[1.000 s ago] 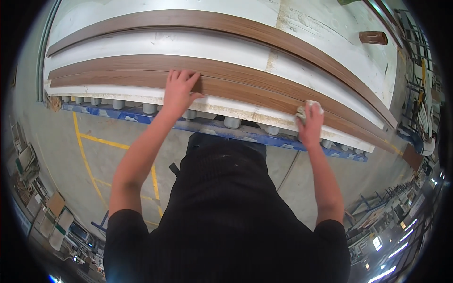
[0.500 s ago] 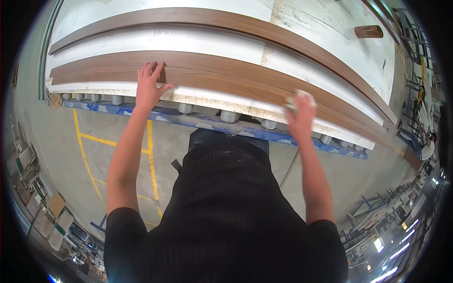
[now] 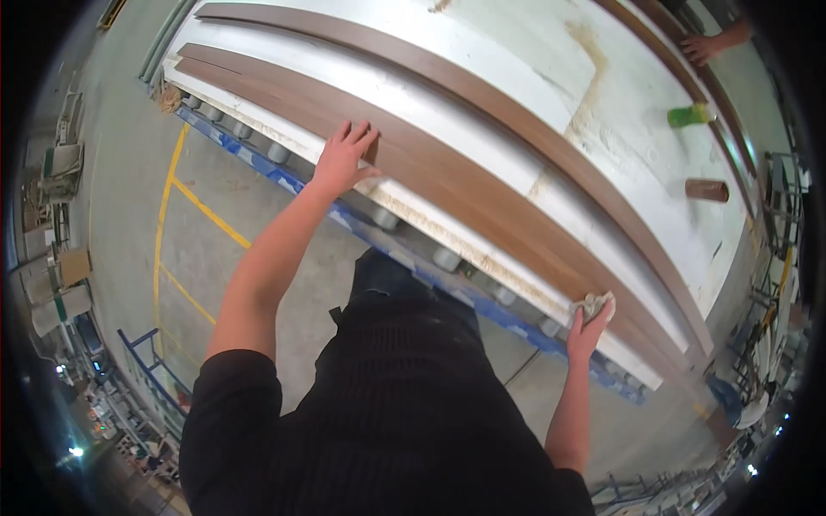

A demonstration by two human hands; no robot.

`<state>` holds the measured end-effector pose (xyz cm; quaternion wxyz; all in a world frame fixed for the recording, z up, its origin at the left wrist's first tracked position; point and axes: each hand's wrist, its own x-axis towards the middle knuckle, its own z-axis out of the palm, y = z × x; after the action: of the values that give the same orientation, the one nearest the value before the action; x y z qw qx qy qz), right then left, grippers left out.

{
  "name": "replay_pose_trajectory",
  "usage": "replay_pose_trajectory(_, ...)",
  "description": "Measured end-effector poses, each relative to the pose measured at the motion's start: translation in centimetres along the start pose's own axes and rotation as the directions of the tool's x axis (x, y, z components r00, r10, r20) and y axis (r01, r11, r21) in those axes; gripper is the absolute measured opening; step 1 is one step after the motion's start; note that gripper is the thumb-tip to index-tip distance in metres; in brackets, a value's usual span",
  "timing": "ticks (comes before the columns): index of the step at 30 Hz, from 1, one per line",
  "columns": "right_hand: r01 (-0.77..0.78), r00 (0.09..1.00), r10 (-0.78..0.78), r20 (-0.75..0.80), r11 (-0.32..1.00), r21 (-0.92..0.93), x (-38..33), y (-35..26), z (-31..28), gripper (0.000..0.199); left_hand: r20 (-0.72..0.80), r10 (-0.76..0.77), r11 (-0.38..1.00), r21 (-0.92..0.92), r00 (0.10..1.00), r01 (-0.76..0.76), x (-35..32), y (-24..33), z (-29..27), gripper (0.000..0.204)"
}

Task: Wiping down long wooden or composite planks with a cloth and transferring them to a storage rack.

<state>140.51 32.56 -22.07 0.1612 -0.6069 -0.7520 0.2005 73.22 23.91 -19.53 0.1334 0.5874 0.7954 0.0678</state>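
The long, narrow, brown wood-grain board (image 3: 465, 191) is laid lengthwise along the near side of the broad white surface (image 3: 637, 112), with a seam line seen near its left end; whether one piece or two lie there cannot be told; it is judged to be light for its length and stiff across, though likely to flex if raised by one end, and its smooth face may be slippery and easily scratched; hold is best taken at two well-separated places on the long edges; its middle-left part is touched by the left hand (image 3: 342, 162), whose fingers (image 3: 360, 132) are spread over the face with nothing gripped; by the right hand (image 3: 588, 334) a crumpled off-white soft cloth (image 3: 595, 304) is grasped, held against the board toward its right end; the near side is bounded by the surface's speckled raw edge, below which grey cylindrical rollers (image 3: 280, 153) and a blue rail (image 3: 258, 168) are seen; on the far side, only a white strip is left before a second long brown board (image 3: 516, 125); wider room is offered beyond, bordered by a brown cylindrical object (image 3: 707, 190), a green bottle-like object (image 3: 688, 115) and another person's hand (image 3: 704, 46).
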Motion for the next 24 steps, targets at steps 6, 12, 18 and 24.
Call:
replay_pose_trajectory(6, 0.011, 0.993, -0.002, 0.114, 0.997, -0.079, -0.2, -1.5, -0.2, 0.068, 0.010, 0.043, 0.982, 0.181, 0.999, -0.045, 0.9, -15.1, -4.1, 0.093)
replay_pose_trajectory(12, 0.350, 0.929, -0.347, 0.130, 0.937, -0.002, 3.1, -20.3, 12.6, 0.071, 0.089, 0.190, 0.980, 0.036, 0.978, -0.193, 4.3, -21.9, -7.6, 0.082)
replay_pose_trajectory(18, 0.461, 0.844, -0.451, 0.290, 0.887, 0.039, 6.5, -47.2, 26.8, 0.075, 0.077, 0.296, 0.955, -0.024, 0.952, -0.295, 6.1, -22.9, -7.6, 0.077)
replay_pose_trajectory(24, 0.342, 0.919, -0.294, 0.262, 0.926, -0.161, 4.8, -33.2, 17.2, 0.072, 0.049, 0.222, 0.966, -0.143, 0.974, -0.214, 4.8, -23.7, -6.9, 0.078)
